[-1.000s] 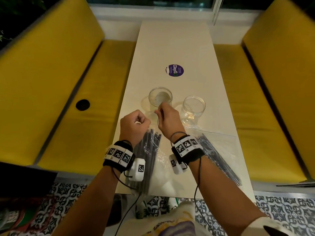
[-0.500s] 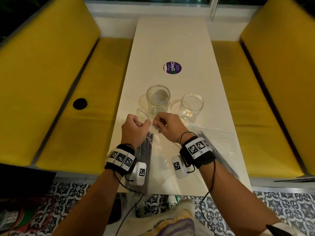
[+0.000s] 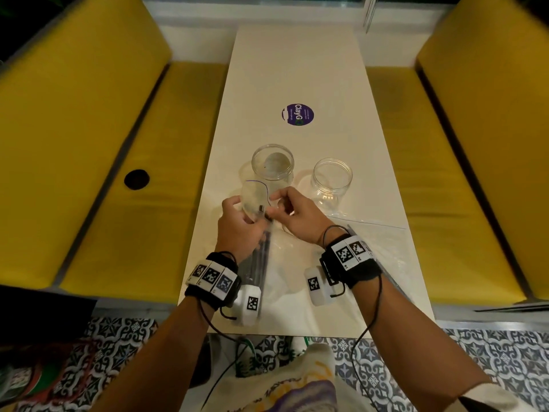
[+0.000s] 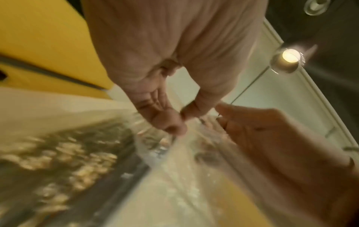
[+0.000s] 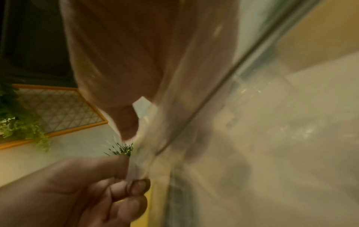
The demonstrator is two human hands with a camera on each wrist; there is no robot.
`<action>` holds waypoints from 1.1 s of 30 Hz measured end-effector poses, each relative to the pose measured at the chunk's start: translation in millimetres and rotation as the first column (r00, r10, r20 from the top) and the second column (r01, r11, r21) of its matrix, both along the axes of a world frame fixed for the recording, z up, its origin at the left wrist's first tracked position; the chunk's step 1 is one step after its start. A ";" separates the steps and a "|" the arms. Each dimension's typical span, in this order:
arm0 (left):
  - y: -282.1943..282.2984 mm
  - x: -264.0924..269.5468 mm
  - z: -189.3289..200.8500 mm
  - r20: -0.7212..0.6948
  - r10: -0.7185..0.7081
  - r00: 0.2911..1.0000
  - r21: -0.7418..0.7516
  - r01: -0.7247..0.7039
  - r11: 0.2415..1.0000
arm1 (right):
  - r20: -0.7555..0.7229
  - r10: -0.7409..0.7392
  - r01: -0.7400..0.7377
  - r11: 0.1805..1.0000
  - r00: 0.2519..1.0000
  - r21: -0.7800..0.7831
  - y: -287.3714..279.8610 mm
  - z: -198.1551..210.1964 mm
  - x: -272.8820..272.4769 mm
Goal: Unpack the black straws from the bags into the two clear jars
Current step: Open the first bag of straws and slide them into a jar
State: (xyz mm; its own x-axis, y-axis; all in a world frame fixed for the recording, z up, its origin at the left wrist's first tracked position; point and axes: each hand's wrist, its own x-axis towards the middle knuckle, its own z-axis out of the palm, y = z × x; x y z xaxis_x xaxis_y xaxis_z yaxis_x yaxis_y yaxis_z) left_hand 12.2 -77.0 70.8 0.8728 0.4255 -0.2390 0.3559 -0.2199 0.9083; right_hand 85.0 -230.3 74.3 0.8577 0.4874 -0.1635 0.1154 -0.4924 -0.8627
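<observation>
A clear plastic bag (image 3: pixel 276 254) with black straws (image 3: pixel 256 263) inside is lifted off the white table (image 3: pixel 297 69) between both hands. My left hand (image 3: pixel 237 224) pinches the left side of the bag's mouth, and my right hand (image 3: pixel 292 212) pinches the right side; the mouth gapes into a rounded opening. Both wrist views are blurred: the left hand (image 4: pixel 170 116) and the right hand (image 5: pixel 134 155) each pinch thin film. Two clear jars stand open just beyond the hands, the left jar (image 3: pixel 272 166) and the right jar (image 3: pixel 332 181). A second bag of straws (image 3: pixel 380 257) lies flat under my right wrist.
A round purple sticker (image 3: pixel 298 113) marks the table's middle. Yellow bench seats (image 3: pixel 127 185) flank the table on both sides, with a black round spot (image 3: pixel 136 179) on the left seat. Patterned floor tiles show below the near table edge.
Both hands have risen and moved apart a little, pulling the bag's mouth from closed into a rounded opening. The bag hangs more upright, off the table.
</observation>
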 end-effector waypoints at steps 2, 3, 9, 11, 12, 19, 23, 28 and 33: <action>0.1 -0.7 4.5 0.032 0.085 0.996 -0.074 -0.083 0.994 | -0.006 0.042 -0.043 0.991 0.999 -0.127 -5.4 -5.3 -3.8; 0.4 -1.5 6.7 0.046 0.115 0.992 -0.094 -0.110 0.989 | 0.001 0.020 -0.020 0.982 1.000 -0.189 -9.0 -7.6 -5.8; 26.2 -10.7 3.9 -0.001 0.102 0.995 0.069 -0.101 0.992 | -0.063 -0.318 0.307 0.941 0.946 -0.140 -37.7 -9.5 9.0; 34.3 -16.0 4.8 -0.058 0.055 0.997 0.155 -0.045 0.987 | -0.042 -0.437 0.435 0.899 0.898 -0.056 -48.8 -5.9 20.0; 36.2 -17.5 3.6 -0.079 0.015 0.997 0.176 -0.001 0.984 | -0.056 -0.453 0.453 0.891 0.890 -0.007 -49.9 -2.3 22.7; 23.3 -3.4 7.9 -0.131 -0.018 0.991 0.064 0.027 0.998 | -0.188 -0.321 0.365 0.883 0.928 0.294 -22.4 -3.8 7.5; 20.8 1.1 0.8 -0.131 0.124 0.984 0.131 -0.107 0.986 | -0.137 -0.139 0.162 0.971 0.981 0.176 -19.0 -3.4 -14.5; 23.6 3.2 -4.7 -0.165 0.185 0.969 -0.018 -0.191 0.981 | -0.140 0.123 -0.124 0.992 0.983 -0.005 -17.9 -9.8 -40.6; 32.4 3.8 -2.5 -0.254 0.195 0.947 -0.314 -0.271 0.910 | 0.068 0.054 -0.058 0.996 0.996 0.065 -9.0 -17.5 -43.1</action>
State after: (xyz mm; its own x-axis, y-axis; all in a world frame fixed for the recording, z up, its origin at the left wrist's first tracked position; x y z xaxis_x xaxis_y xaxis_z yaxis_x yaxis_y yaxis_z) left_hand 15.9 -44.7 68.2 0.6707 0.4694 -0.5743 0.5514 0.2024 0.8093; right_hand 41.9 -239.3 56.8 0.8367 0.5428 -0.0727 0.1990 -0.4251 -0.8830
